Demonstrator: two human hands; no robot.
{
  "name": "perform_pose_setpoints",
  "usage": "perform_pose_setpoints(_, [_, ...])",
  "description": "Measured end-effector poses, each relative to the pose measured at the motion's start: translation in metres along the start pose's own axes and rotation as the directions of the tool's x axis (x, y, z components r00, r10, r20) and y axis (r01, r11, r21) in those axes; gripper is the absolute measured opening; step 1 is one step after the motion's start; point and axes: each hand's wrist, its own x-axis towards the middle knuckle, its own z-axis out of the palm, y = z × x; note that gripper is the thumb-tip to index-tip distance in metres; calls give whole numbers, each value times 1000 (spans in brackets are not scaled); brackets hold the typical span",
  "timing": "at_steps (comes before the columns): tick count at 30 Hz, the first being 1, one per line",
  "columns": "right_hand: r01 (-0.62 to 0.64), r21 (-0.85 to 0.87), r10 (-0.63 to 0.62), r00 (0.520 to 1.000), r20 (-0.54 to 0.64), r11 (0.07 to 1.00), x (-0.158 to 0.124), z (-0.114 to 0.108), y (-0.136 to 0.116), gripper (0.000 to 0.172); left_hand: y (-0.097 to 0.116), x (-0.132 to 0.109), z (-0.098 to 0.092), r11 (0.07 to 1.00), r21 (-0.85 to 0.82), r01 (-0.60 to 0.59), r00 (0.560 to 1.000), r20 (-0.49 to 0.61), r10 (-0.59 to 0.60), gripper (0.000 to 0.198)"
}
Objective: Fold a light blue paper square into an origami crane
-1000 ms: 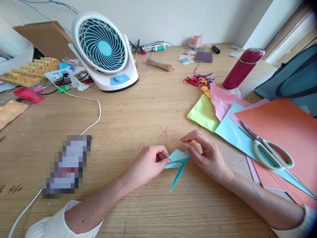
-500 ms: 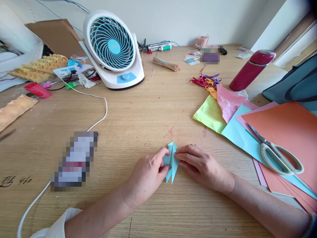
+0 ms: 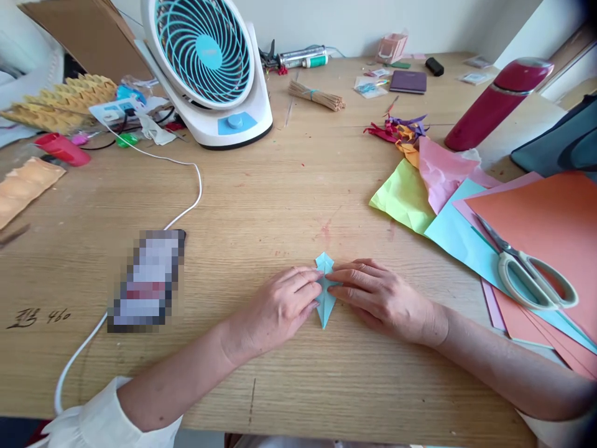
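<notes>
A small piece of light blue folded paper (image 3: 326, 302) lies on the table between my two hands. It has a narrow kite shape, with a pointed end toward me and a small angular tip at the far end. From the left, my left hand (image 3: 284, 305) holds its edge, fingers together and fingertips on the paper. On the opposite edge, my right hand (image 3: 385, 298) has its bent fingers pressed onto the paper near the middle crease. Both thumbs are partly hidden.
Scissors (image 3: 532, 274) rest on coloured paper sheets (image 3: 559, 218) at the right. Behind them stand a tilted-looking red flask (image 3: 497, 106) and crumpled green paper (image 3: 403, 198). A phone (image 3: 149, 280) with a white cable lies left; a fan (image 3: 209, 68) stands at the back.
My left hand has gone from pinching a flap to laying its fingertips on the paper's left side. The paper's two lower points now appear as one. The view has tilted down.
</notes>
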Motion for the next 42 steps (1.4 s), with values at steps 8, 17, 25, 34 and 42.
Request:
perform_pose_setpoints(8, [-10, -9, 10, 997, 72, 1000, -9, -6, -13, 22, 4, -2, 2, 990, 96, -104, 994, 38, 101, 21])
perform_pose_setpoints(17, [-26, 43, 24, 999, 44, 999, -20, -5, -26, 16, 3, -2, 2, 977, 109, -186, 982, 65, 179, 20])
perform_pose_setpoints(25, [63, -41, -64, 998, -19, 997, -21, -6, -28, 16, 2, -6, 2, 963, 99, -249, 968, 64, 244, 22])
perform_pose_setpoints(34, [56, 39, -57, 998, 33, 998, -22, -10, -26, 22, 1, -10, 0, 973, 18, -230, 969, 96, 228, 32])
perform_pose_setpoints(42, [50, 56, -53, 997, 58, 997, -23, -10, -25, 21, 2, -9, -2, 973, -16, -231, 967, 108, 232, 24])
